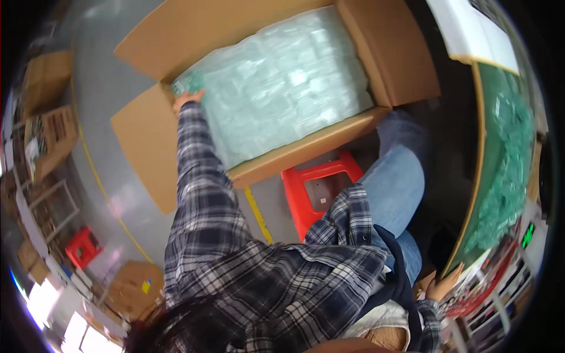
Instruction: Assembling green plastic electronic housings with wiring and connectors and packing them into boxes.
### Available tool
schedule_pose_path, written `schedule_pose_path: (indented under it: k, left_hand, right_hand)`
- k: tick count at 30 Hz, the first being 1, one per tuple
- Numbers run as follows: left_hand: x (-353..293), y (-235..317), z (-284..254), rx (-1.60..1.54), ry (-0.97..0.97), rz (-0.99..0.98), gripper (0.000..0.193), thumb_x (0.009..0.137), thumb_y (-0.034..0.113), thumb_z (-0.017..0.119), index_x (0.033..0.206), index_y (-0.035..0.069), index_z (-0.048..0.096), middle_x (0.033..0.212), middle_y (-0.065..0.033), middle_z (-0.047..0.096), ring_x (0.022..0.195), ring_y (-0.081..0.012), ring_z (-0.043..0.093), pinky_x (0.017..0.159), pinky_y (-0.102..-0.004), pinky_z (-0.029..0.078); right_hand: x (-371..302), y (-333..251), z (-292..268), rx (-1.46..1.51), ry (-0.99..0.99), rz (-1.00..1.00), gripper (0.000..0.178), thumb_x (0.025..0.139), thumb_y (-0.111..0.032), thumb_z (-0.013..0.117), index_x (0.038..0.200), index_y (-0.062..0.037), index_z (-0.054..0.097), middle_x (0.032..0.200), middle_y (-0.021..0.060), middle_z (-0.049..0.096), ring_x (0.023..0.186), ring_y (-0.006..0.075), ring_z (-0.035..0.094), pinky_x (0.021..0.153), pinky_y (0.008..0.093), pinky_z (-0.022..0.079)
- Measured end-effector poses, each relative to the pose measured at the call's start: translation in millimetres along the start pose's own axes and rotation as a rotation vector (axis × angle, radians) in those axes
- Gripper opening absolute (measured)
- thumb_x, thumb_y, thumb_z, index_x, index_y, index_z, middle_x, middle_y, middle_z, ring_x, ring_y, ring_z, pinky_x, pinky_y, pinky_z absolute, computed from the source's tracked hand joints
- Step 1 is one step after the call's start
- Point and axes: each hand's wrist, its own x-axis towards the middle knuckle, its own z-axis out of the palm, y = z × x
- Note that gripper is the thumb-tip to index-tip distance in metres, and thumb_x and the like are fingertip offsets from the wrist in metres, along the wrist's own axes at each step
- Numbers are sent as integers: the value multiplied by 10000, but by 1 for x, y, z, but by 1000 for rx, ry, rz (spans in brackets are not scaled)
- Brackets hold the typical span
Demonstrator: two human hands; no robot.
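A large open cardboard box [306, 142] holds a layer of clear, pale-green plastic packets [276, 88] that spans its inside. My left arm stretches out to the box's far left corner. There my left hand [186, 102] is closed on a small green plastic packet [193, 82], partly hiding it. Far to the lower right, my right hand [442, 287] rests at the near edge of a green-topped table [484, 112], its fingers stretched out and nothing seen in them. A heap of green plastic packets [503, 170] lies on that table.
A red stool [294, 203] stands on the floor just in front of the box, beside my leg. Cardboard flaps [144, 138] spread outward from the box. More cartons [132, 288] and another red stool [83, 247] are at the left, past a yellow floor line.
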Motion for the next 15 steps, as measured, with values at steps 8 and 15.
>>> schedule_pose_path:
  k: [8, 15]
  left_hand:
    - [9, -10, 10, 20, 158, 357, 731, 637, 535, 818, 1136, 19, 676, 1166, -178, 662, 1096, -309, 617, 992, -386, 463]
    - [-15, 0, 9, -301, 259, 254, 656, 646, 498, 819, 1099, 43, 687, 1110, -192, 677, 1051, -344, 628, 949, -413, 484]
  right_hand:
    - [5, -25, -17, 5, 7, 48, 901, 592, 126, 520, 1452, 18, 274, 1487, 257, 306, 1379, 421, 298, 1152, 453, 241]
    - [-2, -28, -18, -8, -30, 169, 951, 597, 117, 559, 1483, -29, 245, 1536, 191, 244, 1407, 380, 261, 1161, 444, 236]
